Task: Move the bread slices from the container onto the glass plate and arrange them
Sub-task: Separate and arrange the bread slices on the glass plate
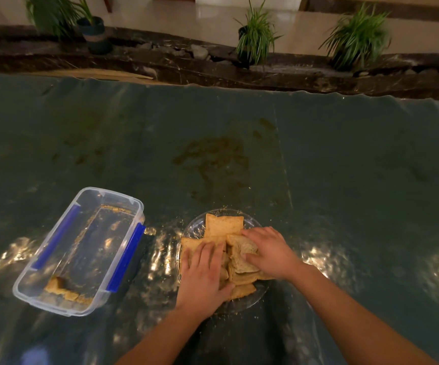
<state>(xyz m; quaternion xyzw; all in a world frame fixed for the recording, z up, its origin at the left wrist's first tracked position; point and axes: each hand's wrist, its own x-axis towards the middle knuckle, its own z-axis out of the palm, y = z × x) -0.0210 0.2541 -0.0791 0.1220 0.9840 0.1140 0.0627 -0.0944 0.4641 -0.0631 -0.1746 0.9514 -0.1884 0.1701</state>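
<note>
A desk (344, 167) covered in dark green plastic sheeting is seen from above. On its left, a clear rectangular container (79, 252) with blue clips is set, its long axis running away from the viewer; only one bread piece (61, 284) and crumbs are held at its near end. No writing can be read. Just right of it, a glass plate (194, 227) is heaped with overlapping bread slices (223, 227). The left hand (204, 276) is laid flat, fingers spread, on the slices. The right hand (268, 255) is curled around a slice.
</note>
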